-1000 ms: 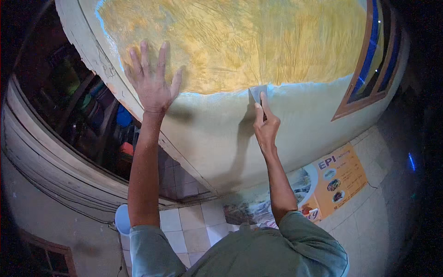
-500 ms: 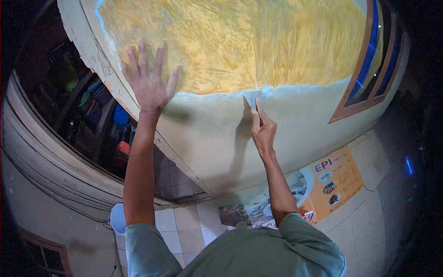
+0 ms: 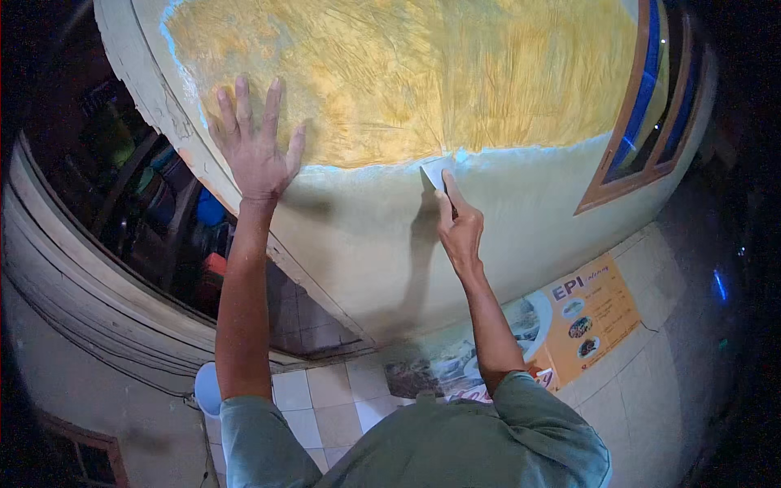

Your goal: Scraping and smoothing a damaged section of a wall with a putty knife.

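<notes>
My left hand [image 3: 259, 150] lies flat with fingers spread on the wall, over the lower left part of a wrinkled yellow patch [image 3: 366, 98]. In my right hand [image 3: 460, 224] is a putty knife [image 3: 436, 171], its pale blade held against the ragged lower edge of that patch. A thin bluish-white line runs along this edge, with a brighter spot just right of the blade. Below it the wall [image 3: 366, 236] shows a smooth pale surface. My fingers mostly hide the knife's handle.
A brown-framed window [image 3: 626, 154] stands at the right. On the left is a dark doorway with shelves and a blue container [image 3: 211, 207]. A printed orange banner [image 3: 598, 317] lies on the tiled floor at the wall's foot. A pale round object [image 3: 207, 390] is at lower left.
The putty knife's blade has turned to show more of its flat face and shifted slightly left along the edge. My left hand keeps its place on the wall.
</notes>
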`<state>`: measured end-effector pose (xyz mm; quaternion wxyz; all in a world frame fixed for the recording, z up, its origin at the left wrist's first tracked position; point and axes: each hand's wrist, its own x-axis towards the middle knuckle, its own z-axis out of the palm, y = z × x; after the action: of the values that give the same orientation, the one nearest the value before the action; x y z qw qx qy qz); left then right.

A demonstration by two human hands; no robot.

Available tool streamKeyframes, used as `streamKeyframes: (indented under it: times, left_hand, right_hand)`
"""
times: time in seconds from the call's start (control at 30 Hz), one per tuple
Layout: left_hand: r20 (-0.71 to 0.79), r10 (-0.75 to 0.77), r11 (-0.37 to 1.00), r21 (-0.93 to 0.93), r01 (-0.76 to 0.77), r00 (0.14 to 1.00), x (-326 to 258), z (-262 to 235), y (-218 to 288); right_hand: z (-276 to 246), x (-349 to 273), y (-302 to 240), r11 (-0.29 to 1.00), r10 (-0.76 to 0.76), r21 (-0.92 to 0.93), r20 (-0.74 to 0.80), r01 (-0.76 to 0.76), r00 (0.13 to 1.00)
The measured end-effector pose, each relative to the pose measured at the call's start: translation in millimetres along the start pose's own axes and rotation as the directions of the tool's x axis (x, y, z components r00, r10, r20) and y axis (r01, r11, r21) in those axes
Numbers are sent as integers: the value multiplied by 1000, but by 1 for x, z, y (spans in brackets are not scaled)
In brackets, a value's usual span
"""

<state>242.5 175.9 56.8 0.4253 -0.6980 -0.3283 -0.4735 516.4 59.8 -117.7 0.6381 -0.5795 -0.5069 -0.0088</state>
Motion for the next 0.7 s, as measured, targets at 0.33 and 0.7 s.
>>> streamKeyframes:
  times: [0.33,0.7]
  left_hand:
    - [17,16,999,37,-16,1000,3,3,17]
    - [2,30,998,60,-30,1000,9,3,19]
  right_hand:
    - [-2,2,13,990,135,35,-26,-134,991]
    - [-7,22,6,982,186,-9,-195,-191,963]
